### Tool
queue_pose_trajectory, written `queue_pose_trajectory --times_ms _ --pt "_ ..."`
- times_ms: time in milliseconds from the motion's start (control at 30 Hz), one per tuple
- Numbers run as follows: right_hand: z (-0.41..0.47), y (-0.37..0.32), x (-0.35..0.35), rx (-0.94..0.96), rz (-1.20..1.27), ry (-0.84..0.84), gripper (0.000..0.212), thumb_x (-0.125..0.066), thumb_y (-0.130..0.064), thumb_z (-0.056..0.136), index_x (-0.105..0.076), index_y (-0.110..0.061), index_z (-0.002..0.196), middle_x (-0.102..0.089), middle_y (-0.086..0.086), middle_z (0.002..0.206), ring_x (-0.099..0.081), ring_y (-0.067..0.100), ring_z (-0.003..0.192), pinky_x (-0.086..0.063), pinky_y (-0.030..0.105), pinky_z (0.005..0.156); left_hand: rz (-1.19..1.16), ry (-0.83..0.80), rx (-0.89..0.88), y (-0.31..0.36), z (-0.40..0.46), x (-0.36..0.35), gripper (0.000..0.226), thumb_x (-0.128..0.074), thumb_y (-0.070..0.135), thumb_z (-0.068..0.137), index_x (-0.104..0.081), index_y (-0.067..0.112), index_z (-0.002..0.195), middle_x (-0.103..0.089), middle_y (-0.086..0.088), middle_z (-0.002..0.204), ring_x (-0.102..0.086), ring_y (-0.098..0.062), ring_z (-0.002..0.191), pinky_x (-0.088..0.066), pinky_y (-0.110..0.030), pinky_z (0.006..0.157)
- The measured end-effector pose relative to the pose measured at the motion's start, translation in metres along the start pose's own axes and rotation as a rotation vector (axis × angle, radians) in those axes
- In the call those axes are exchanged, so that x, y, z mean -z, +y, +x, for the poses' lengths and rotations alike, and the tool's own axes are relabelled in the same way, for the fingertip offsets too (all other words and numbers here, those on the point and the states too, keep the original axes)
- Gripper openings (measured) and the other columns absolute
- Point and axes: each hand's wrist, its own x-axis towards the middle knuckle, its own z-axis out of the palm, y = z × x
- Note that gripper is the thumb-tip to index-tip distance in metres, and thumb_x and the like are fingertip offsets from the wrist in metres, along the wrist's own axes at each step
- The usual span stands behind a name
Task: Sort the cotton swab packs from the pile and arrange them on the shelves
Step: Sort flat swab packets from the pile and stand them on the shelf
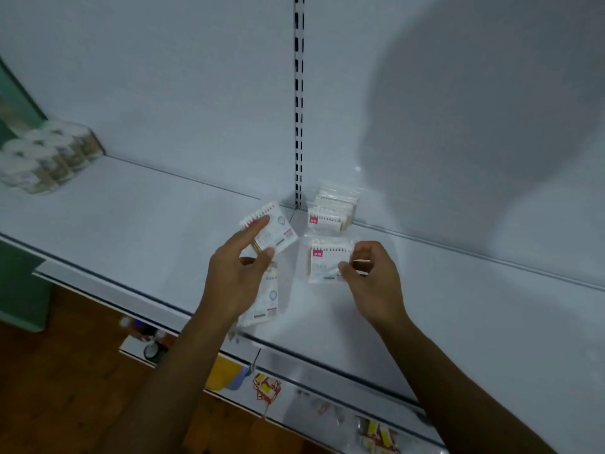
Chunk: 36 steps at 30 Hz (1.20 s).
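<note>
My left hand (237, 273) pinches a white cotton swab pack (274, 228) between thumb and fingers, lifted and tilted over the white shelf (131, 217). More packs (266, 296) sit under that hand's palm near the shelf's front edge; whether the hand holds them I cannot tell. My right hand (373, 280) grips another swab pack (325, 262) by its right edge, low over the shelf. A small stack of swab packs (332, 213) lies at the back of the shelf, next to the slotted upright (298, 126).
Wrapped white rolls (42, 158) stand at the shelf's far left. A lower shelf (294, 407) holds small red and yellow items (266, 388) and other goods. Wooden floor (65, 371) shows at the lower left. The white back panel (163, 77) rises behind.
</note>
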Motion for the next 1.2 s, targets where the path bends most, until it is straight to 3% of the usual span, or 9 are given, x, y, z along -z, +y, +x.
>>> queue_pose_trajectory --times_ms 100,233,433,533,700,800,900,1033,1200 --pt "0.011 -0.001 -0.009 0.007 -0.033 0.055 0.024 -0.070 -0.007 0.089 -0.054 -0.021 0.099 -0.063 -0.018 0.096 -0.064 0.000 0.087 -0.052 0.011 0.065 -0.006 -0.061 0.025 -0.008 0.012 0.008 0.052 -0.065 0.007 0.092 -0.053 0.036 0.133 -0.057 0.003 0.139 -0.070 -0.014 0.100 -0.058 -0.024 0.079" --pt "0.019 0.003 -0.016 -0.001 -0.097 0.099 0.024 -0.070 -0.009 0.088 -0.053 -0.023 0.098 -0.063 -0.020 0.094 -0.065 0.001 0.086 -0.054 0.014 0.067 -0.020 -0.141 0.034 -0.010 0.025 0.006 0.055 -0.065 0.006 0.091 -0.051 0.035 0.137 -0.058 0.002 0.139 -0.072 -0.011 0.092 -0.058 -0.022 0.078" --pt "0.037 0.006 -0.022 -0.017 -0.121 0.139 0.024 -0.074 -0.013 0.085 -0.055 -0.019 0.099 -0.063 -0.012 0.091 -0.065 0.004 0.082 -0.047 0.009 0.064 0.048 -0.203 0.015 -0.005 0.032 -0.002 0.079 -0.068 0.009 0.089 -0.028 0.053 0.140 -0.052 0.011 0.143 -0.065 -0.013 0.111 -0.059 -0.027 0.082" --pt "0.044 0.009 -0.023 -0.029 -0.157 0.128 0.023 -0.075 -0.018 0.084 -0.055 -0.020 0.096 -0.064 -0.009 0.089 -0.063 0.009 0.083 -0.046 0.018 0.071 0.025 -0.215 0.076 -0.004 0.034 -0.002 0.094 -0.073 0.011 0.085 -0.016 0.057 0.145 -0.054 0.019 0.132 -0.067 -0.001 0.101 -0.059 -0.023 0.077" --pt "0.044 0.009 -0.019 -0.062 -0.183 0.119 0.030 -0.075 -0.031 0.085 -0.053 -0.022 0.104 -0.061 -0.006 0.101 -0.059 0.010 0.090 -0.050 0.028 0.079 0.039 -0.225 0.086 -0.003 0.026 -0.013 0.071 -0.077 0.009 0.081 -0.042 0.043 0.133 -0.061 0.008 0.130 -0.065 -0.014 0.112 -0.059 -0.026 0.075" --pt "0.027 0.000 -0.010 0.078 -0.087 0.216 0.026 -0.070 -0.032 0.089 -0.052 -0.024 0.106 -0.059 -0.013 0.101 -0.058 0.005 0.091 -0.047 0.015 0.073 0.035 -0.304 0.092 0.004 0.025 -0.024 0.066 -0.078 0.007 0.080 -0.046 0.044 0.125 -0.062 0.012 0.126 -0.063 -0.016 0.115 -0.060 -0.027 0.075" --pt "0.017 -0.010 -0.006 0.124 -0.039 0.032 0.032 -0.070 -0.035 0.086 -0.052 -0.027 0.111 -0.059 -0.024 0.104 -0.060 -0.004 0.091 -0.047 0.005 0.070 0.018 -0.391 0.068 0.007 0.030 -0.034 0.066 -0.080 0.009 0.078 -0.049 0.034 0.131 -0.062 0.008 0.130 -0.063 -0.018 0.117 -0.061 -0.035 0.080" --pt "0.025 -0.011 -0.007 0.051 -0.061 -0.053 0.048 -0.072 -0.028 0.088 -0.049 -0.022 0.129 -0.062 -0.011 0.116 -0.061 0.000 0.093 -0.050 0.005 0.074 0.008 -0.466 0.059 0.008 0.042 -0.035 0.066 -0.081 0.006 0.077 -0.052 0.034 0.129 -0.064 0.007 0.128 -0.062 -0.020 0.117 -0.061 -0.035 0.077" --pt "0.028 -0.011 -0.013 -0.010 -0.056 -0.027 0.027 -0.073 -0.025 0.087 -0.055 -0.023 0.107 -0.067 -0.010 0.108 -0.064 0.007 0.090 -0.053 0.013 0.069 0.115 -0.553 0.025 0.004 0.063 -0.025 0.078 -0.083 0.017 0.077 -0.043 0.049 0.136 -0.059 0.017 0.131 -0.056 -0.009 0.122 -0.060 -0.027 0.077"
